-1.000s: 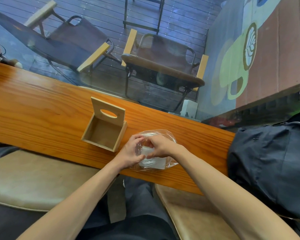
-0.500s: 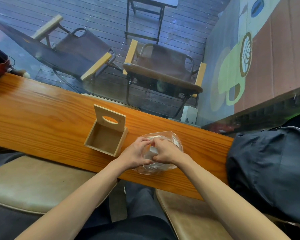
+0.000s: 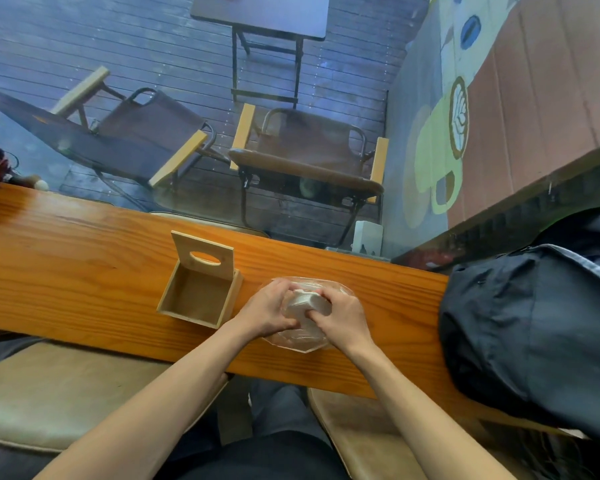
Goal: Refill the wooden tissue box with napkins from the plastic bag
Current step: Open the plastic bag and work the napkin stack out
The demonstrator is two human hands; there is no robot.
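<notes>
Since the moment before, my left hand (image 3: 265,311) and right hand (image 3: 343,318) had lifted the napkins (image 3: 307,303) partly out of the plastic bag (image 3: 302,342) on the table (image 3: 84,275), fingers pinching the stack together; the wooden tissue box (image 3: 198,296) stood open just beside, ready.

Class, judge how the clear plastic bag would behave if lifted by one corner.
The plastic bag looks thin and crinkled, so probably floppy. Its glossy film may be slippery. The napkins inside would likely shift.

Single head-worn wide-angle view, looking forward and steeply down, close over wooden counter (image 3: 84,271); window ahead.
</notes>
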